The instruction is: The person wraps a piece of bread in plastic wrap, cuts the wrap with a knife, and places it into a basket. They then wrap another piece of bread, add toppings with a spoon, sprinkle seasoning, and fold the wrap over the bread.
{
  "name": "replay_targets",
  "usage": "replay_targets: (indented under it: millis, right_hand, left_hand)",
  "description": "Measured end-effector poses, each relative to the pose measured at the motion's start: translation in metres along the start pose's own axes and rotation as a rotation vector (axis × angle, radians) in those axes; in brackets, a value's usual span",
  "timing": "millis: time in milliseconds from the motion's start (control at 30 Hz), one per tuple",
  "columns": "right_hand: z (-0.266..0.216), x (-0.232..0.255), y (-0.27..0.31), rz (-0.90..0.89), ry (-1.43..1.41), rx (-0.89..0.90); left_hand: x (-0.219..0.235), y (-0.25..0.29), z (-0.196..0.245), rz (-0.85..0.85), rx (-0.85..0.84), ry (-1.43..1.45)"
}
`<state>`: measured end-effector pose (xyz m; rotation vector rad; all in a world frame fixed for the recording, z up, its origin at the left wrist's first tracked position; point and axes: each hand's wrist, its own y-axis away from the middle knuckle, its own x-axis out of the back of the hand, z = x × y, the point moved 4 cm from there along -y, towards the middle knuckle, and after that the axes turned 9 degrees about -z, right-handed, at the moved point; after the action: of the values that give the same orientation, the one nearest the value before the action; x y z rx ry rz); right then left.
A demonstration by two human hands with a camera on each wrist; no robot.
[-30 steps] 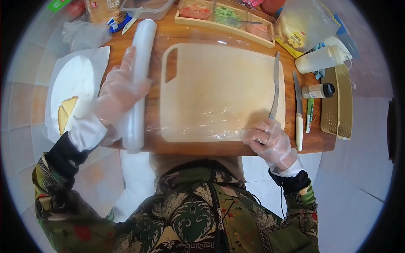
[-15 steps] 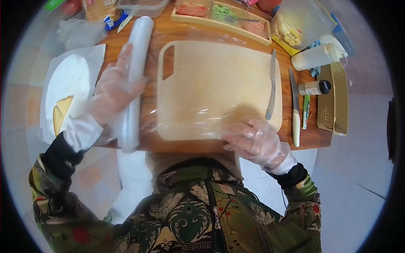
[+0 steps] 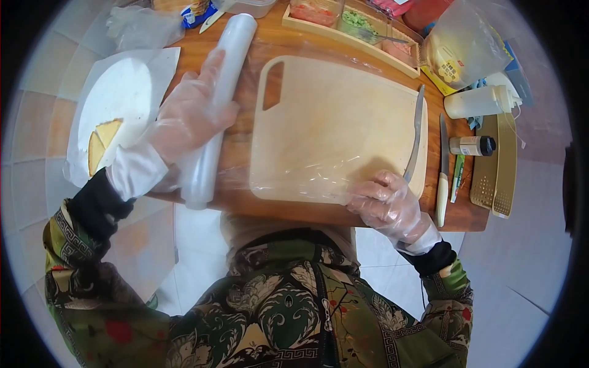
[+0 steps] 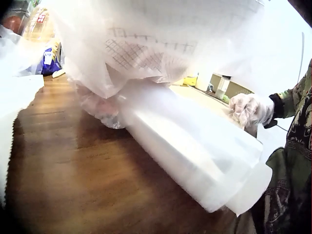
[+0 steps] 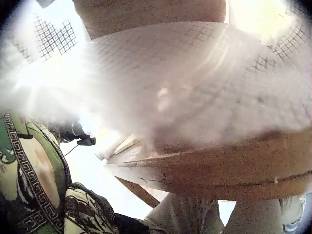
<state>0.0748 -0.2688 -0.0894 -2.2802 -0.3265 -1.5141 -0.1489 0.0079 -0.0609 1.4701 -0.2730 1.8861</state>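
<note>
Film roll, one (image 3: 236, 43): laid on the table (image 3: 461, 211), left of the cutting board (image 3: 337, 116). Left hand (image 3: 189, 113): placed over the roll, grip closed about it with the thumb to one side (one finger is laid along its length), presumably so that the roll is steadied. Clear film, one sheet (image 3: 331, 175): spread from the roll over the board. Right hand (image 3: 389, 202): set at the board's near right corner, grip narrow, film edge apparently pinched, presumably for tautness. Table knife, one (image 3: 418, 126): rested along the board's right side; whether it is covered by film cannot be told. White-handled knife, one (image 3: 442, 190): laid beside the board, seemingly for easy reach. Filled tray, one (image 3: 343, 42): set behind, out of the film's way.
</note>
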Motion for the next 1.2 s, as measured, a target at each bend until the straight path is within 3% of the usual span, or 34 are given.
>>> replay_targets:
  millis: [100,267,600,900,1000,1067,1200]
  right_hand:
    - [0.0,0.0,0.001,-0.028,0.0,-0.001]
    - [-0.003,0.005,-0.003,0.02,0.009,0.016]
    - [-0.003,0.004,-0.003,0.037,0.006,0.014]
    - [0.0,0.002,0.001,0.055,-0.042,0.034]
    - [-0.001,0.003,0.001,0.048,-0.034,0.019]
    - [-0.002,0.002,0.001,0.06,-0.014,0.024]
    - [-0.002,0.003,0.002,0.036,-0.006,0.012]
  left_hand:
    - [0.0,-0.004,-0.002,0.043,-0.034,-0.032]
    - [0.002,-0.01,-0.003,-0.024,0.071,-0.002]
    - [0.005,-0.017,-0.014,0.064,-0.009,-0.026]
    - [0.009,-0.018,-0.01,-0.033,0.1,-0.024]
    - [0.009,-0.018,-0.01,-0.024,0.088,-0.029]
    - [0.01,-0.017,-0.007,0.042,-0.01,-0.072]
    - [0.012,-0.017,-0.007,0.006,0.007,-0.08]
